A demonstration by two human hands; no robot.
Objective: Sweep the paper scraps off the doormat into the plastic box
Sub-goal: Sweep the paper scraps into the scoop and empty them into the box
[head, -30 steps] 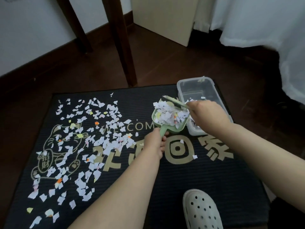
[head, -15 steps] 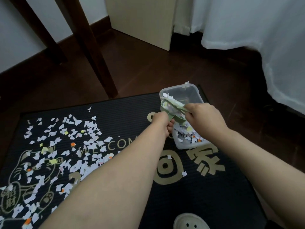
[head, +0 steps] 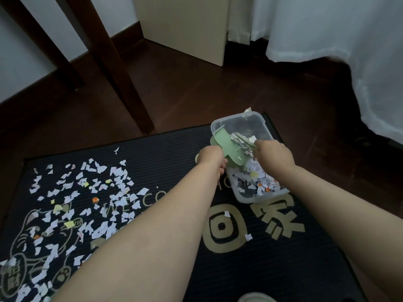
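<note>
Though partly hidden, fingers of L hand [head: 210, 156] are wrapped round the handle of green dustpan [head: 225, 147], which is held tipped on edge over plastic box [head: 257, 198]. R hand [head: 274, 155] fingers are curled on a thin tool [head: 244, 141] set against the pan's load. Box is placed far right on doormat [head: 250, 269], w/ paper scraps [head: 255, 177] piled at its near end; many more are scattered over mat's left half.

Pale green dustpan [head: 226, 147], clear plastic box [head: 257, 194], black gold-lettered doormat [head: 250, 269], mostly white paper scraps [head: 91, 192].
</note>
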